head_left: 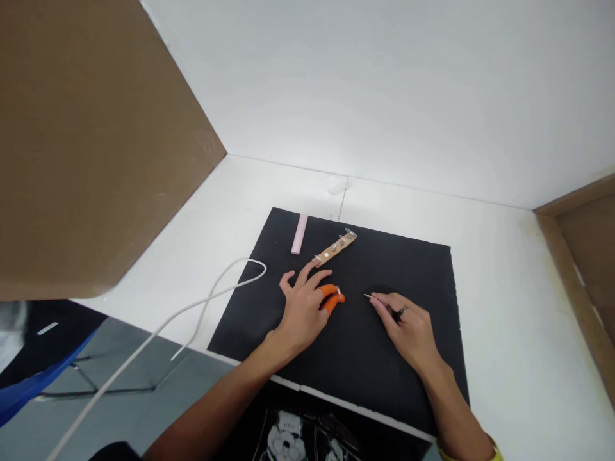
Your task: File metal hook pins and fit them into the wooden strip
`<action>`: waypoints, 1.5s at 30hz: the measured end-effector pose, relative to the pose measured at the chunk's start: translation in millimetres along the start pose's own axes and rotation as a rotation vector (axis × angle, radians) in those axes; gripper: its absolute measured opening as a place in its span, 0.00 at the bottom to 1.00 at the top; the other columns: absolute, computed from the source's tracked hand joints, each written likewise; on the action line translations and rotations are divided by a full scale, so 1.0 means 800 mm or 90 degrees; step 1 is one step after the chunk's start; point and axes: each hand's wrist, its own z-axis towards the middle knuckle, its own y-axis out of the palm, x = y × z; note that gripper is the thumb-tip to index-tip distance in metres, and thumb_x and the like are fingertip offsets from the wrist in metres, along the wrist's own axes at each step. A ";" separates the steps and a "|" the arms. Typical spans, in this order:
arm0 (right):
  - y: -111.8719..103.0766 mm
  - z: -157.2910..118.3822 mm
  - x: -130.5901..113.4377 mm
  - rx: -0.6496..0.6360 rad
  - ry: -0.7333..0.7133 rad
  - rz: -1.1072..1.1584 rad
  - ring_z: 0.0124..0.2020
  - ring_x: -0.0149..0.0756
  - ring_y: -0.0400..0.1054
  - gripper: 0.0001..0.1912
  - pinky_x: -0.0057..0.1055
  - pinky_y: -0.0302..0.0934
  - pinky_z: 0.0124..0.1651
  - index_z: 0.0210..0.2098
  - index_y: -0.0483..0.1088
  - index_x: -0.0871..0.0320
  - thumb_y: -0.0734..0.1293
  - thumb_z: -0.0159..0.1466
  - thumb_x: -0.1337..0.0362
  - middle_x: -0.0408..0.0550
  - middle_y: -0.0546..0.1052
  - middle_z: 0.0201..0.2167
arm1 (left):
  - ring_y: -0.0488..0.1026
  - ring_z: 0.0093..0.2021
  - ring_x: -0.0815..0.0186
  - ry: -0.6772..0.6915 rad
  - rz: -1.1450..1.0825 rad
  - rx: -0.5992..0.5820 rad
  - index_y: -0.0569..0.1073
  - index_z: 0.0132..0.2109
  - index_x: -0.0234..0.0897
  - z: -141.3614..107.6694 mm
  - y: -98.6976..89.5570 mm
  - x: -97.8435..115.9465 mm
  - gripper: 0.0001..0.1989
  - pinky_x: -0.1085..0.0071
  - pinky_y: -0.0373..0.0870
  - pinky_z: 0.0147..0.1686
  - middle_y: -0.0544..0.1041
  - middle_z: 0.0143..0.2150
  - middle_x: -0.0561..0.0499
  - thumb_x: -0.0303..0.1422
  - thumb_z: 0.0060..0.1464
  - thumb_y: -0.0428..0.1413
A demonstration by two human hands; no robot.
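My left hand point(303, 312) is over the black mat point(375, 358), with orange covers point(329, 291) on its thumb and index finger. Those two fingertips pinch a small whitish piece point(339, 292), too small to make out. The other fingers are spread, and one reaches the near end of a tan strip point(331, 250) with small shiny metal parts on it. To the right, my right hand point(408, 326) is closed in a pinch on a thin light stick point(368, 296), whose tip points toward my left hand. A gap separates the stick from the whitish piece.
A pink bar point(299, 234) lies on the mat's far left. The white cable point(192, 303) loops across the white table point(500, 307) onto the mat's left edge. Crumpled clear plastic point(337, 184) sits by the back wall. A brown panel point(106, 141) stands at the left.
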 end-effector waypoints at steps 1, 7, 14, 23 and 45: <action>0.001 0.000 0.000 0.001 0.001 -0.001 0.46 0.36 0.76 0.14 0.39 0.76 0.50 0.54 0.74 0.55 0.69 0.74 0.54 0.49 0.79 0.52 | 0.70 0.71 0.44 -0.002 -0.003 -0.003 0.84 0.42 0.44 0.001 -0.001 -0.001 0.07 0.37 0.50 0.68 0.84 0.61 0.47 0.26 0.64 0.64; 0.001 0.000 0.001 0.001 0.000 -0.001 0.46 0.36 0.76 0.14 0.39 0.76 0.50 0.54 0.74 0.55 0.68 0.74 0.54 0.49 0.79 0.51 | 0.70 0.72 0.42 -0.009 -0.029 -0.030 0.83 0.42 0.42 0.001 -0.009 -0.001 0.05 0.33 0.47 0.69 0.83 0.62 0.46 0.27 0.64 0.64; 0.000 0.002 -0.002 0.001 0.000 0.001 0.45 0.35 0.77 0.14 0.38 0.76 0.49 0.54 0.74 0.55 0.68 0.74 0.54 0.49 0.79 0.51 | 0.66 0.75 0.40 -0.016 -0.059 -0.072 0.82 0.40 0.40 0.003 -0.016 0.007 0.05 0.28 0.43 0.71 0.83 0.62 0.44 0.26 0.62 0.63; -0.001 0.001 0.000 0.001 0.001 0.011 0.45 0.35 0.77 0.14 0.39 0.76 0.49 0.54 0.74 0.55 0.69 0.74 0.54 0.49 0.79 0.51 | 0.66 0.75 0.41 -0.028 -0.091 -0.134 0.80 0.36 0.40 0.024 -0.030 0.002 0.06 0.24 0.32 0.73 0.83 0.60 0.47 0.24 0.58 0.62; -0.025 0.157 0.050 -0.226 0.199 0.305 0.54 0.43 0.75 0.21 0.47 0.74 0.56 0.59 0.72 0.57 0.70 0.73 0.52 0.52 0.77 0.57 | 0.63 0.76 0.40 -0.055 -0.154 -0.163 0.80 0.37 0.41 0.011 -0.047 -0.004 0.03 0.24 0.31 0.73 0.81 0.64 0.47 0.27 0.59 0.65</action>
